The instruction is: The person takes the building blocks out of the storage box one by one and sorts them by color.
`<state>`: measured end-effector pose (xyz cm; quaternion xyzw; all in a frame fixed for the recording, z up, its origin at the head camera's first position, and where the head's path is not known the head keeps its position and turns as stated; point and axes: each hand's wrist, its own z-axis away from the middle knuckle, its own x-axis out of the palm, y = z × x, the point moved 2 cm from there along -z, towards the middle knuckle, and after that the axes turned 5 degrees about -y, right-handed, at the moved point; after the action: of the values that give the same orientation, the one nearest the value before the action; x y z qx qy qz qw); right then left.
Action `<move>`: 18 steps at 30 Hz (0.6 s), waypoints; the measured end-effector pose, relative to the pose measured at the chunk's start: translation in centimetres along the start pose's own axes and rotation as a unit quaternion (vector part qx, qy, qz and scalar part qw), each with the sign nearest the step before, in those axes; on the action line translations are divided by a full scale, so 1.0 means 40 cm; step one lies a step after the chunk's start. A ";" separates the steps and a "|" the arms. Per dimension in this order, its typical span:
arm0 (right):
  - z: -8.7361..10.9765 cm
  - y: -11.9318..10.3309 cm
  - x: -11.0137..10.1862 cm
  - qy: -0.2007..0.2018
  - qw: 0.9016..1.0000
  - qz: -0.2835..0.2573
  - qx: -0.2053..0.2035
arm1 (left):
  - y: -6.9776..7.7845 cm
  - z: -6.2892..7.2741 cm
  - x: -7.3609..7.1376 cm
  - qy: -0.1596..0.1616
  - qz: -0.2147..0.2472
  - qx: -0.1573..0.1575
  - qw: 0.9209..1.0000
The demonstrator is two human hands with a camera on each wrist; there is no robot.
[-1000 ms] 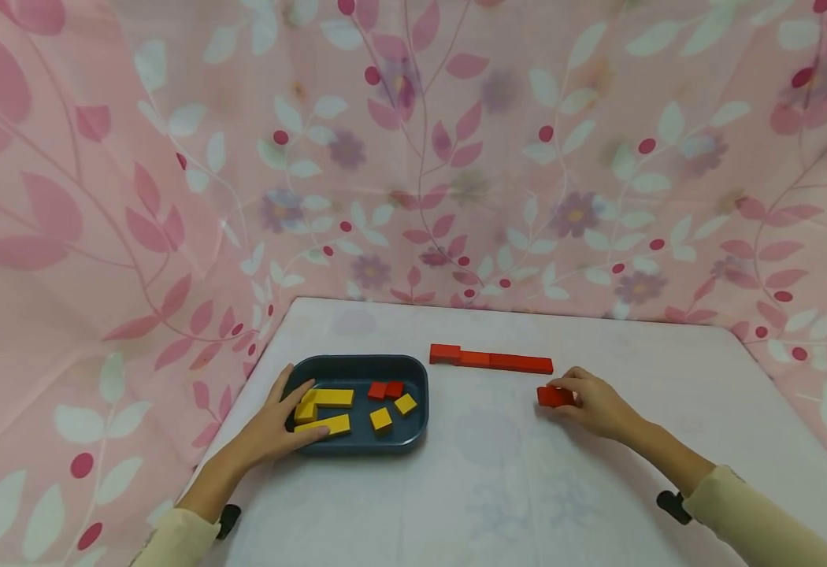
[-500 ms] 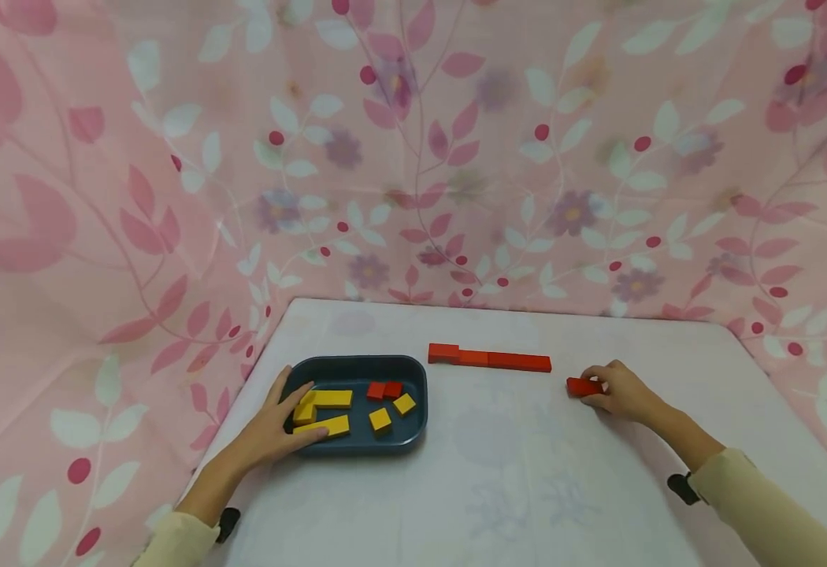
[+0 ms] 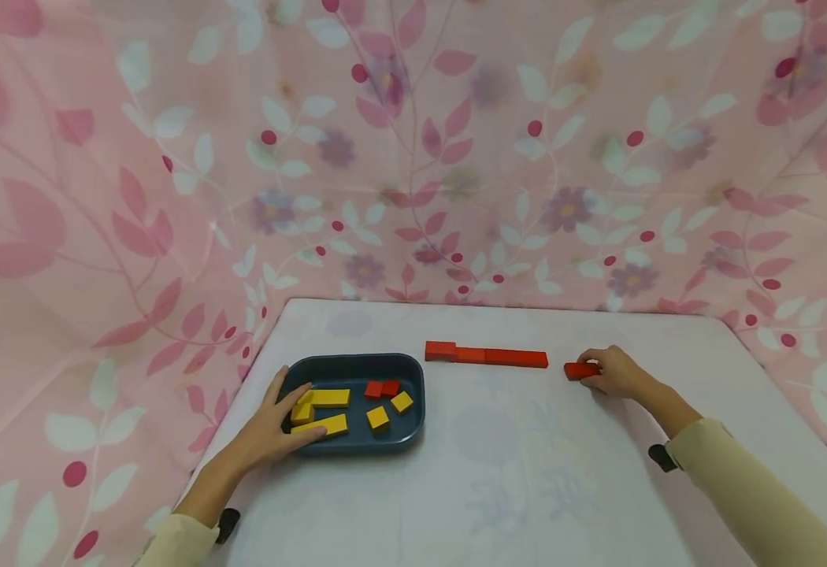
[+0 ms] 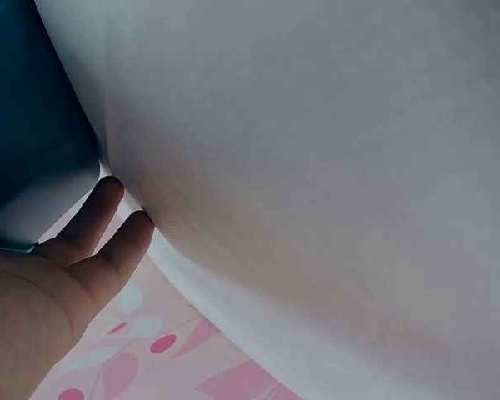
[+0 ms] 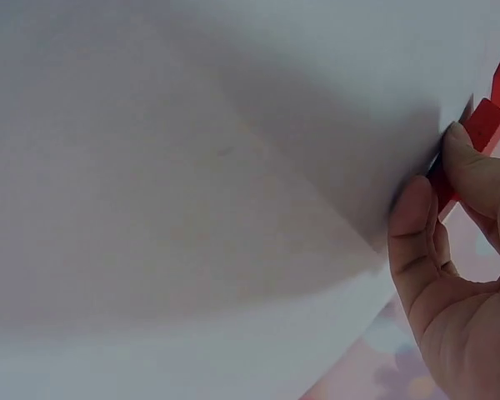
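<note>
At the left, my left hand (image 3: 257, 429) holds the left end of a dark blue tray (image 3: 413, 429), thumb and forefinger reaching over its rim and other fingers outside the wall. Two of those fingers (image 4: 121, 242) show under the tray's corner in the left wrist view. Yellow blocks (image 3: 331, 398) and two small red blocks (image 3: 373, 390) lie in the tray. My right hand (image 3: 615, 372) pinches a short red block (image 3: 578, 371) between thumb and fingers, close over the table. It stands a small gap to the right of a row of red blocks (image 3: 516, 357).
A white cloth covers the table (image 3: 498, 488). Along the back and left hangs a pink floral curtain (image 3: 456, 157). The row's left end (image 3: 440, 350) rises higher than the rest of it.
My right hand first shifted right with the red block, then away from me, bringing it nearly level with the row. The left hand and tray keep their place.
</note>
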<state>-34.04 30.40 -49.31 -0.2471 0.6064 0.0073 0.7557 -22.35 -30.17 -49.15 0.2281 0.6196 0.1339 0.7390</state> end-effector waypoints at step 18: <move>-0.033 -0.012 0.009 -0.012 0.995 -0.068 0.077 | -0.003 -0.004 0.000 0.001 -0.002 0.008 1.000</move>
<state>-35.02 29.37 -49.67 -0.2284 0.5777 -0.0879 0.7787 -22.50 -30.24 -49.23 0.2327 0.6217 0.1271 0.7370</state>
